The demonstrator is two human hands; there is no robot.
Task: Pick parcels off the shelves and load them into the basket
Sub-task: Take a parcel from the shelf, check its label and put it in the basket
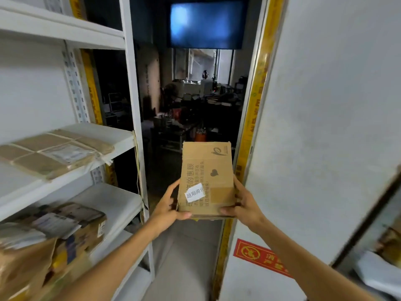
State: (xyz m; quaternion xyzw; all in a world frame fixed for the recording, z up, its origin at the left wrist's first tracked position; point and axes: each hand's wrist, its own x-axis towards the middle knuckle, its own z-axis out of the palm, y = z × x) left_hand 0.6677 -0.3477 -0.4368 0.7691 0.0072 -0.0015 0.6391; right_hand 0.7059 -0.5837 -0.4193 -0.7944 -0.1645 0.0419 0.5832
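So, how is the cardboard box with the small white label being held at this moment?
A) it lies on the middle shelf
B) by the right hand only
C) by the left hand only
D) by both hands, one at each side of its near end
D: the left hand and the right hand grip opposite sides of the cardboard box, held in the air beside the shelves.

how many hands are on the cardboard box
2: the left hand grips the near left corner of the cardboard box, the right hand its near right corner.

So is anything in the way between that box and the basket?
Cannot tell: no basket is in view. The cardboard box is held in the left hand and right hand, with only open aisle ahead.
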